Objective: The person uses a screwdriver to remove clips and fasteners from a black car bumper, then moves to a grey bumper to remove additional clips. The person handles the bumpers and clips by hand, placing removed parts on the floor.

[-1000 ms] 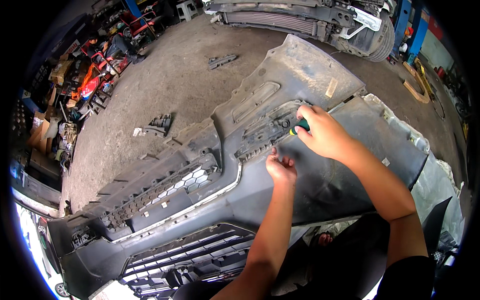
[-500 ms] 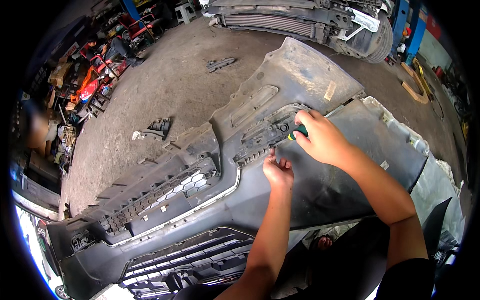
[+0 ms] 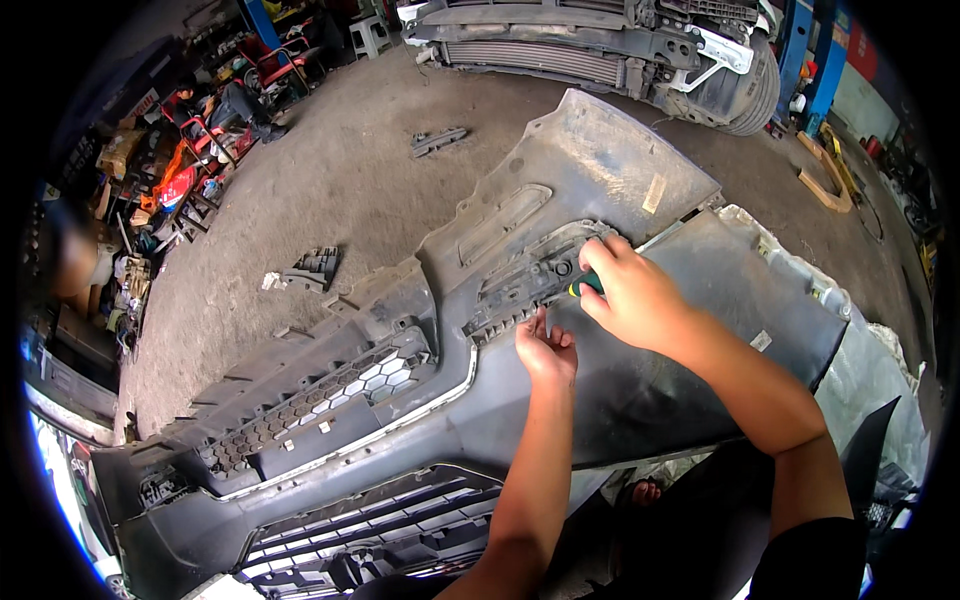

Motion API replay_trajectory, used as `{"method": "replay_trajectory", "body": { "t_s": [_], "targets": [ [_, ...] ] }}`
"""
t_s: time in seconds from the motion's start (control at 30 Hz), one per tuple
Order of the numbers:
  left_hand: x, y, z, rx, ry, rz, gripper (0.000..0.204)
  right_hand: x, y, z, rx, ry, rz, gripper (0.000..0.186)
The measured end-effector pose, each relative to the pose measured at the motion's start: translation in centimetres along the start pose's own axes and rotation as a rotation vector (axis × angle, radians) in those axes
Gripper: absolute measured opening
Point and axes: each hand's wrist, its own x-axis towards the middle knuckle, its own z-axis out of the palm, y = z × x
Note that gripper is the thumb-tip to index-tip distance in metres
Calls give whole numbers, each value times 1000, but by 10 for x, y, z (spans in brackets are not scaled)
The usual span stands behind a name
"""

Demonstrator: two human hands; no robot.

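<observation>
My right hand [image 3: 632, 298] is wrapped round the green and yellow handle of a screwdriver [image 3: 590, 285]. Its business end points left and down toward a black plastic bracket [image 3: 530, 278] set in the bumper; the tip is too small to make out. My left hand [image 3: 548, 348] is closed palm up just below, its fingertips against the bracket's toothed lower edge. What they pinch, if anything, is hidden. Under both hands lies the large dark grey car bumper [image 3: 640, 390], inner side up, with a honeycomb grille [image 3: 370, 385] toward the left.
Two loose black plastic pieces [image 3: 312, 270] [image 3: 438, 141] lie on the concrete floor beyond the bumper. A car front [image 3: 540, 62] without its bumper stands at the far side. Clutter and a seated person [image 3: 240, 108] are at far left. Clear plastic sheeting [image 3: 868, 385] is at right.
My right hand and the screwdriver have shifted slightly left and down in the view. My left hand moved slightly left and down, still at the bracket edge. The bumper shifted slightly too.
</observation>
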Motion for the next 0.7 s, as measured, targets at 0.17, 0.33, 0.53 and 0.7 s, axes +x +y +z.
{"method": "replay_trajectory", "body": {
  "t_s": [0.17,0.33,0.53,0.7],
  "targets": [
    [13,-1,-11,-113,57,-116,16,-3,-3,-10,-10,22,-19,25],
    [49,11,-50,-236,13,-237,28,-4,-29,-13,-3,-26,-62,26],
    [41,1,-45,-335,114,-286,22,-6,-28,-6,89,-43,-94,26],
    [47,3,-66,-131,104,-160,22,3,-42,-12,185,-48,-66,27]
  ]
}}
